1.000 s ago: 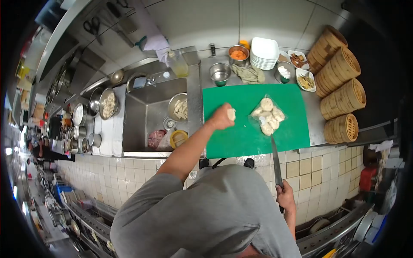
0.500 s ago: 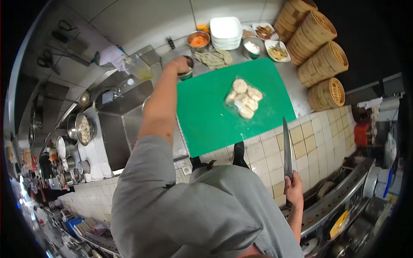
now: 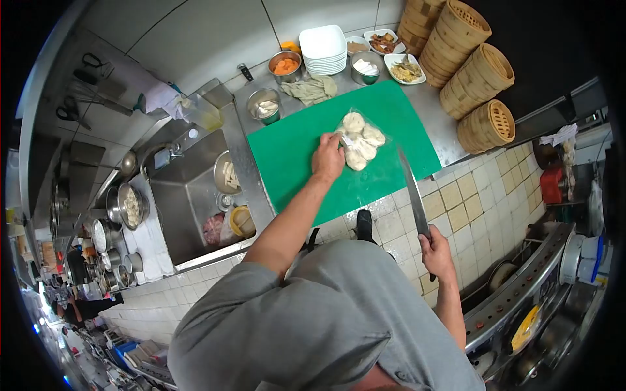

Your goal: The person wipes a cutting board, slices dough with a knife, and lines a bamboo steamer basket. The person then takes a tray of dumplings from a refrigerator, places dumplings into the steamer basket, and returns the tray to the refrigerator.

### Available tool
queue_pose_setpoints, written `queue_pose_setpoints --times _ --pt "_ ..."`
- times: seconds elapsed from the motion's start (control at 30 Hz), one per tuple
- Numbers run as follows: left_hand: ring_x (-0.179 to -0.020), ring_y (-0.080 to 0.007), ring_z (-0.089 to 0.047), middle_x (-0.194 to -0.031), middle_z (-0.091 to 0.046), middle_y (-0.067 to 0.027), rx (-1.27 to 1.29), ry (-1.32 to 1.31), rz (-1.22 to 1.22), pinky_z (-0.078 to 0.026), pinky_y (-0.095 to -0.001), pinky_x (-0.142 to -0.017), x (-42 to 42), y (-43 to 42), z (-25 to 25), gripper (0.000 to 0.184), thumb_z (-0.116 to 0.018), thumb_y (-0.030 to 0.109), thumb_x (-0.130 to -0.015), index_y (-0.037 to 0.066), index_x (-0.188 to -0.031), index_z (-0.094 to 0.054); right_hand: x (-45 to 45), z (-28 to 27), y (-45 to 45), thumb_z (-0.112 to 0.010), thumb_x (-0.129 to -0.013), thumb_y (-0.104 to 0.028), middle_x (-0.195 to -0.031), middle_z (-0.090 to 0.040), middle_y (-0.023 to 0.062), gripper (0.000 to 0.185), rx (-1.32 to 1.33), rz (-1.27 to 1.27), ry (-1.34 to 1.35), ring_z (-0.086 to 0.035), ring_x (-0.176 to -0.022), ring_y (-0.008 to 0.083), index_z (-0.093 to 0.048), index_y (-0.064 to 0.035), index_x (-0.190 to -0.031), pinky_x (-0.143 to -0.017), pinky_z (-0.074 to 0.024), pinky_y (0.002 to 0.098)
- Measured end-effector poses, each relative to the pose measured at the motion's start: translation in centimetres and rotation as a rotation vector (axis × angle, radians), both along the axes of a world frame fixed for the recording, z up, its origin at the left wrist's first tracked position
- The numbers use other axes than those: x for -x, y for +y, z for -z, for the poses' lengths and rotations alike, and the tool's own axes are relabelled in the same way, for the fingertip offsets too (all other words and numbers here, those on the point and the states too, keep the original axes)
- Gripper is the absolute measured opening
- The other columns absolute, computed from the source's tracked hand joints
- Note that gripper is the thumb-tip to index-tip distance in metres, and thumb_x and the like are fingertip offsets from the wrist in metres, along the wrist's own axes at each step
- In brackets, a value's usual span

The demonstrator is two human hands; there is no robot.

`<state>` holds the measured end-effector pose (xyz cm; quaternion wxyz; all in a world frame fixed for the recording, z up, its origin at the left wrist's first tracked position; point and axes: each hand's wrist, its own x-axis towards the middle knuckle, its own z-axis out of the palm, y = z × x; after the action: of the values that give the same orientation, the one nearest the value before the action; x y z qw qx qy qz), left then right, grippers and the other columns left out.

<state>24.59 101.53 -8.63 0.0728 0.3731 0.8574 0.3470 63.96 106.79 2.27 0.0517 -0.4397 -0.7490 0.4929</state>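
Note:
On the green cutting board (image 3: 293, 176) lies a clear plastic bag (image 3: 380, 124) holding several pale, round lumps (image 3: 363, 150); their kind is unclear. My left hand (image 3: 328, 158) reaches over the board, its fingertips closed on the bag's left side. My right hand (image 3: 437, 253) grips the handle of a long knife (image 3: 413, 192). The blade points away from me, its tip over the board's right front edge, apart from the bag. Behind the board's left corner stands a metal bowl (image 3: 264, 104) with white pieces in it.
A metal sink (image 3: 189, 202) lies left, with a bowl and food inside. Along the back are a bowl of orange slices (image 3: 285, 67), a cloth (image 3: 310, 90), stacked white plates (image 3: 323, 49) and small dishes. Bamboo steamers (image 3: 486, 127) stand at right. A stove (image 3: 515, 287) is behind my right arm.
My left hand has come from the metal bowl at the back left to the bag on the board. The knife stays in my right hand, its tip now over the board's edge. The view has shifted slightly.

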Motion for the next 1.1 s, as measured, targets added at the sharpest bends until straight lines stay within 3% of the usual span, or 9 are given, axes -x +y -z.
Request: queue_pose_setpoints --times 0.23,0.3,0.47,0.5,0.57,0.8,0.87,0.97,1.1 --pt "-0.109 -0.0371 -0.066 -0.123 -0.063 -0.0129 0.059 0.018 -0.035 -0.057 -0.0476 -0.089 2.3 1.4 0.2 0.034 -0.076 0.013 -0.085 0.014 -0.119 -0.073 2.4 -1.8 -0.8 -0.064 -0.100 -0.008 -0.067 -0.056 0.0171 0.013 -0.072 -0.061 -0.009 -0.051 -0.059 0.0235 -0.054 0.0003 -0.099 -0.058 -0.0445 0.0399" --pt "-0.115 -0.0330 -0.061 -0.130 -0.061 -0.0096 0.010 0.282 0.067 -0.056 -0.0473 -0.091 3.2 1.4 0.8 0.023 -0.070 0.019 -0.089 0.020 -0.111 -0.078 2.0 -1.5 -1.3 -0.065 -0.100 -0.007 -0.067 -0.056 0.0175 0.013 -0.093 -0.069 0.003 -0.052 -0.059 0.0245 -0.054 0.0002 -0.099 -0.058 -0.0448 0.0400" --pt "-0.120 -0.0325 -0.056 -0.131 -0.060 -0.0097 -0.011 0.441 0.238 -0.050 -0.0465 -0.101 5.1 1.9 1.4 0.028 -0.064 0.017 -0.091 0.024 -0.111 -0.081 0.9 -0.6 -2.4 -0.065 -0.100 -0.011 -0.070 -0.059 0.0212 0.016 -0.044 -0.019 -0.016 -0.056 -0.062 0.0315 -0.053 0.0005 -0.098 -0.061 -0.0468 0.0424" --pt "-0.120 -0.0327 -0.056 -0.130 -0.060 -0.0100 0.053 0.428 0.248 -0.050 -0.0469 -0.100 5.1 2.2 1.5 0.026 -0.063 0.016 -0.091 0.023 -0.108 -0.081 0.7 -0.3 -2.6 -0.065 -0.100 -0.011 -0.070 -0.059 0.0212 0.016 -0.049 -0.009 -0.012 -0.056 -0.062 0.0315 -0.053 0.0005 -0.098 -0.061 -0.0468 0.0424" --pt "-0.121 -0.0328 -0.056 -0.129 -0.060 -0.0102 0.113 0.423 0.263 -0.050 -0.0472 -0.100 5.6 2.6 1.6 0.024 -0.063 0.016 -0.091 0.022 -0.105 -0.080 0.6 0.1 -2.9 -0.062 -0.102 -0.009 -0.065 -0.053 0.0073 0.013 -0.010 0.018 -0.001 -0.051 -0.061 0.0152 -0.055 -0.0007 -0.097 -0.056 -0.0443 0.0366" --pt "-0.124 -0.0371 -0.056 -0.128 -0.060 -0.0166 0.220 0.364 0.398 -0.051 -0.0490 -0.103 7.1 5.3 1.0 0.021 -0.060 0.012 -0.091 0.004 -0.103 -0.075 1.1 -0.5 -3.2 -0.063 -0.102 -0.010 -0.068 -0.057 0.0103 0.013 -0.082 -0.006 0.047 -0.052 -0.061 0.0171 -0.055 -0.0005 -0.097 -0.057 -0.0451 0.0366" --pt "-0.125 -0.0387 -0.056 -0.131 -0.060 -0.0186 0.310 0.283 0.351 -0.051 -0.0489 -0.105 7.0 5.8 0.5 0.021 -0.059 0.011 -0.091 0.001 -0.101 -0.074 1.0 -0.5 -3.1 -0.065 -0.100 -0.013 -0.075 -0.064 0.0243 0.016 -0.071 -0.015 0.006 -0.065 -0.070 0.0421 -0.056 -0.0011 -0.105 -0.064 -0.0493 0.0466" --pt "-0.127 -0.0403 -0.057 -0.139 -0.059 -0.0217 0.450 0.160 0.296 -0.049 -0.0484 -0.109 7.1 5.3 -1.0 0.024 -0.058 0.014 -0.091 -0.001 -0.098 -0.076 1.1 -0.4 -2.8 -0.065 -0.100 -0.013 -0.074 -0.063 0.0238 0.015 -0.094 -0.014 -0.014 -0.064 -0.068 0.0428 -0.057 -0.0012 -0.106 -0.063 -0.0492 0.0463" --pt "-0.123 -0.0405 -0.061 -0.138 -0.061 -0.0236 0.174 0.150 0.275 -0.050 -0.0464 -0.106 7.0 -0.1 -1.9 0.031 -0.070 0.020 -0.085 -0.003 -0.104 -0.076 1.7 0.0 -2.3 -0.065 -0.101 -0.014 -0.074 -0.064 0.0240 0.015 -0.141 -0.044 -0.026 -0.064 -0.071 0.0477 -0.055 -0.0018 -0.102 -0.062 -0.0484 0.0496"
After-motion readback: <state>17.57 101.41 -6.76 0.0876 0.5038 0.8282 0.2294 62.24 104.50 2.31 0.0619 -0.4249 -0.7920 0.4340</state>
